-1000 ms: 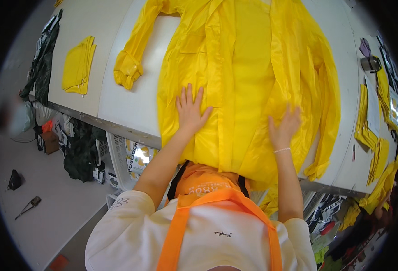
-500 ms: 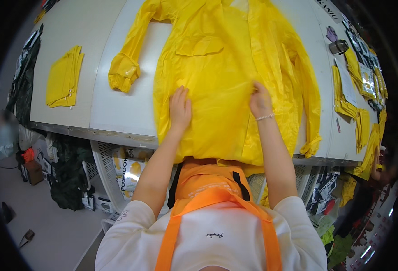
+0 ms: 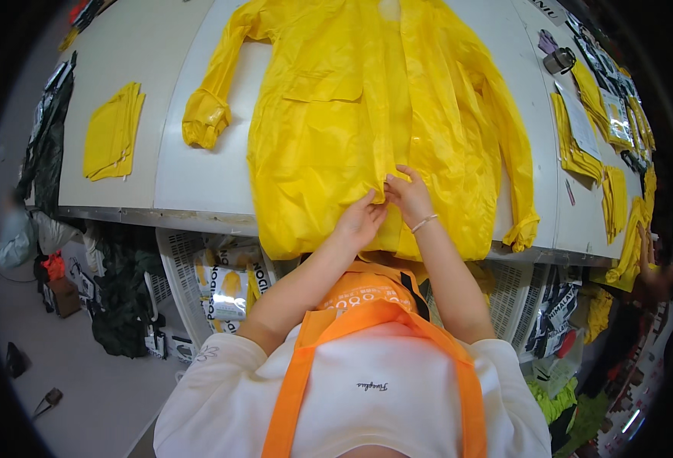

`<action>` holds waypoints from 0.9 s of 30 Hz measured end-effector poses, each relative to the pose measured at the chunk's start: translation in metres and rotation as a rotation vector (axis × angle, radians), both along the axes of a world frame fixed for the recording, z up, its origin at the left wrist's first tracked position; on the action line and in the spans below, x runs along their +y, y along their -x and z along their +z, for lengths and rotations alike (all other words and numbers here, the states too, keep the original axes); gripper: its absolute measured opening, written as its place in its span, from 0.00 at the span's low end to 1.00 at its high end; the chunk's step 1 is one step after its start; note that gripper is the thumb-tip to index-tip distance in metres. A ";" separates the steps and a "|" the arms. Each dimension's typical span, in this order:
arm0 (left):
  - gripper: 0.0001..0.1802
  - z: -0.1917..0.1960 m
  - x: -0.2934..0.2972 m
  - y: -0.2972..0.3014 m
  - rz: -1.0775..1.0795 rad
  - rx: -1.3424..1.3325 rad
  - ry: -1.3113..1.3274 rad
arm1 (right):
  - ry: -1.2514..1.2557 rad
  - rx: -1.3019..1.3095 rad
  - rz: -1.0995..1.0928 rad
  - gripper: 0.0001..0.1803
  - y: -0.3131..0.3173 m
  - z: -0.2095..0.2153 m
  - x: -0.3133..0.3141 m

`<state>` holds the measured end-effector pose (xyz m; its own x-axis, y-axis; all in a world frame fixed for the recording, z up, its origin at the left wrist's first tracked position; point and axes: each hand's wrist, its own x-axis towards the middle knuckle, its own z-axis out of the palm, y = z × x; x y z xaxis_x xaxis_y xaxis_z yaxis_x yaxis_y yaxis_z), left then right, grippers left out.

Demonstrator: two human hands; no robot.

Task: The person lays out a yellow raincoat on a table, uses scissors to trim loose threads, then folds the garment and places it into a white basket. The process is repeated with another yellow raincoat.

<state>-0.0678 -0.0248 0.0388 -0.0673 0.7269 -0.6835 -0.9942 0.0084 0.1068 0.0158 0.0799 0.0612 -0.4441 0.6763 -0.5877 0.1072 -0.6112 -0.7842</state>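
Observation:
A yellow raincoat lies spread on the white table, its front opening running down the middle and its sleeves out to the sides. A pocket flap shows on its left half. At the lower end of the front edge, my left hand pinches the material between thumb and fingers, palm partly turned up. Close beside it, my right hand, with a bracelet at the wrist, grips the same edge between its fingertips. The raincoat's hem hangs over the table's near edge.
Folded yellow pieces lie at the table's left. To the right are more yellow pieces, a paper sheet, a pen and a dark bottle. White crates with packaged goods stand below. Another person's hand shows far right.
Both hands have come together at the raincoat's front edge, the left moving right and nearer, the right moving left and nearer. The raised front panel now lies flatter, with the opening visible.

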 end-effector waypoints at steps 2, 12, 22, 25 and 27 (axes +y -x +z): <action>0.18 -0.009 0.000 -0.009 0.031 0.080 0.052 | -0.612 -0.323 0.122 0.19 -0.009 -0.010 -0.002; 0.15 -0.007 -0.001 -0.025 0.067 0.189 0.011 | -0.013 -0.035 0.146 0.10 -0.004 0.002 0.014; 0.13 -0.017 0.019 -0.011 0.021 0.250 -0.008 | -0.045 -0.020 0.203 0.13 -0.028 0.002 0.017; 0.14 -0.012 0.020 -0.012 0.080 0.328 0.151 | -0.792 -0.420 0.203 0.15 -0.046 -0.018 0.020; 0.15 -0.018 0.021 -0.013 0.074 0.292 0.199 | -1.187 -0.708 0.219 0.17 -0.055 -0.030 0.019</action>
<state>-0.0543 -0.0040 0.0213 -0.3279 0.5672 -0.7555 -0.9209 -0.0136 0.3895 0.0708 0.0993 0.0314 -0.4576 0.8783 0.1387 0.6985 0.4516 -0.5551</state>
